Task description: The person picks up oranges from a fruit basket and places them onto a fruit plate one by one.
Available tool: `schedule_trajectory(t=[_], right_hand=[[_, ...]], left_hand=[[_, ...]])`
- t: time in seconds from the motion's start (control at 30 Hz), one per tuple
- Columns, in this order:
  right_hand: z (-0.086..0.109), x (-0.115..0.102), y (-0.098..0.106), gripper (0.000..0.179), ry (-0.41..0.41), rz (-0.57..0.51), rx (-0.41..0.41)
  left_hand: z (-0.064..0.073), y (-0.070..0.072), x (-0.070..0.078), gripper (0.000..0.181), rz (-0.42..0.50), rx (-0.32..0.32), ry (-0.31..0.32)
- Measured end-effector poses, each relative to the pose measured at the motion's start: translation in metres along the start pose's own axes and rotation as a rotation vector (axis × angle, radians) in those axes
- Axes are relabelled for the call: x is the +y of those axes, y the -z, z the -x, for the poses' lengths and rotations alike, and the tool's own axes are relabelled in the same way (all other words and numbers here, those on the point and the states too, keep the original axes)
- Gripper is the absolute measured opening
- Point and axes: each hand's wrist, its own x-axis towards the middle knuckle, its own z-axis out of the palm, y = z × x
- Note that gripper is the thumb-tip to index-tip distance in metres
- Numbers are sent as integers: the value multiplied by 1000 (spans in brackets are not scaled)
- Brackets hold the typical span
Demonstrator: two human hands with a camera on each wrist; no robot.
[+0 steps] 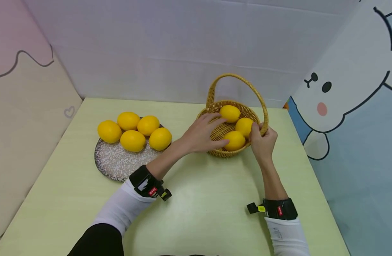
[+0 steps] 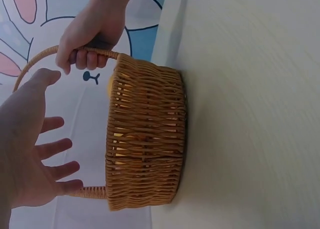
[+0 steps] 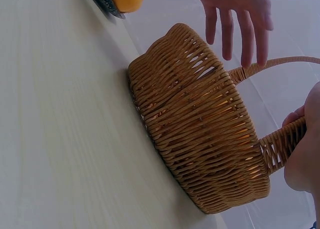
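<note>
A wicker basket [image 1: 226, 153] with a tall arched handle [image 1: 237, 75] stands toward the back of the table, right of centre. Inside it lie three yellow lemons [image 1: 234, 140]. My right hand [image 1: 263, 142] grips the lower right part of the handle, its fingers curled round the wicker. Over the basket's left side hangs my left hand [image 1: 203, 133], fingers spread and holding nothing. In the left wrist view, the left hand [image 2: 35, 154] has its palm showing, with fingertips just above the basket [image 2: 145, 139].
To the left, a round speckled plate [image 1: 119, 167] with a dark rim carries several more lemons [image 1: 133, 141], grouped along its far side. A white wall [image 1: 170, 71] rises behind the pale table [image 1: 196, 213]. Cartoon-printed panels [image 1: 352, 149] border it on both sides.
</note>
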Motion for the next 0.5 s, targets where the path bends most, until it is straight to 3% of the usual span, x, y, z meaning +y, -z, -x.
schedule_trajectory(t=[0.27,0.5], right_hand=[[-1,2,-1,43,23,6,-6],[0,1,0,41,-16,5,2]], left_hand=[[-28,-14,0,77,128,-126,42],[-40,-29,5,81,235,-250,93]])
